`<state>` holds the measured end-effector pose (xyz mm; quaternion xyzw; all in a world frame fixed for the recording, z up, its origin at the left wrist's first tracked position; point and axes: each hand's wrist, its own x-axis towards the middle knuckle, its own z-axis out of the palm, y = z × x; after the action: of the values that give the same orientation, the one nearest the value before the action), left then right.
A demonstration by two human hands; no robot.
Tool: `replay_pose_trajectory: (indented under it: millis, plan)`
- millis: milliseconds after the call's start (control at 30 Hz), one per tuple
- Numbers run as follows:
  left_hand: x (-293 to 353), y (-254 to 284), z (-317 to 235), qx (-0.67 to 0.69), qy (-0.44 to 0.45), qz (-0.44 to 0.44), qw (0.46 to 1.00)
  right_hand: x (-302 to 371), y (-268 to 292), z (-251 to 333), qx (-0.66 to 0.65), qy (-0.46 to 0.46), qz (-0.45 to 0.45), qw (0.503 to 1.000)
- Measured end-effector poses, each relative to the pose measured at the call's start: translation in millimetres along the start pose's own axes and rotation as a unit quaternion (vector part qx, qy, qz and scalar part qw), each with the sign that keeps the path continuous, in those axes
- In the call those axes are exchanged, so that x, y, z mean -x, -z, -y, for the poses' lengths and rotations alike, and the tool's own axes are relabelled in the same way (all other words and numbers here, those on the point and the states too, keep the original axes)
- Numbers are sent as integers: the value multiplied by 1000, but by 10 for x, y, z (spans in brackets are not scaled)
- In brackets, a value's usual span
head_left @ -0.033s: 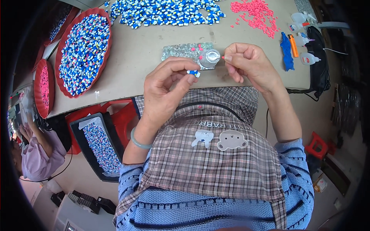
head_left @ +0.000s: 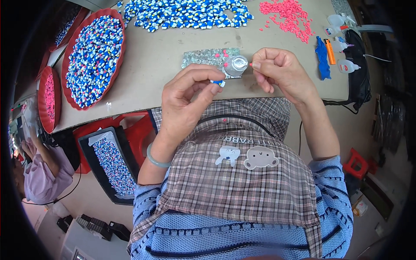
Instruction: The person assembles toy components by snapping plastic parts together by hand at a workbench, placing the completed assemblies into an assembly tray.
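Between the thumb and fingers of my left hand (head_left: 186, 95) is a small blue-and-white piece (head_left: 218, 83), partly covered by the fingertips. My right hand (head_left: 279, 71) pinches a tiny pink piece (head_left: 251, 64), whose end shows beside a clear round container (head_left: 236, 65). I cannot tell whether that piece touches the container. The container stands at the right end of a mottled grey-green slab (head_left: 199, 58). A few pink pieces (head_left: 217, 55) lie on the slab, just beyond my left hand.
Blue-and-white pieces (head_left: 186, 13) and pink pieces (head_left: 288, 17) lie heaped at the far side. Red trays (head_left: 65, 73) stand left. An orange lighter (head_left: 330, 52), a blue wrapper (head_left: 322, 58) and small bottles (head_left: 348, 66) lie right. Below left is a black crate (head_left: 97, 162); another person (head_left: 45, 173) sits beyond.
The blue-and-white piece has tilted slightly in my left fingers. Both hands otherwise stay where they were.
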<state>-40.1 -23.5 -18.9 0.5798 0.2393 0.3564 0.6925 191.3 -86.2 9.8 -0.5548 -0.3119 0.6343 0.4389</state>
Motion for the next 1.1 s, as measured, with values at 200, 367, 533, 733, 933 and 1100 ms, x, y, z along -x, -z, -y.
replay_pose_trajectory:
  millis: [200,367,533,733,933,1100]
  plan:
    - [-6,22,37,4,-11,0,1000,-24,-46,69,64,-4,-22,998]
    - [-7,5,18,31,30,-29,999,-18,-62,97,102,0,-32,994]
    - [-38,-2,41,21,6,-12,1000,38,-69,149,98,3,-31,995]
    - [-82,-48,13,35,5,-38,999,50,27,85,157,86,-122,976]
    - [-84,15,50,23,-6,-60,998,93,151,-36,163,124,-125,971]
    - [-83,14,50,7,-9,-59,998,50,0,-218,154,150,-114,970]
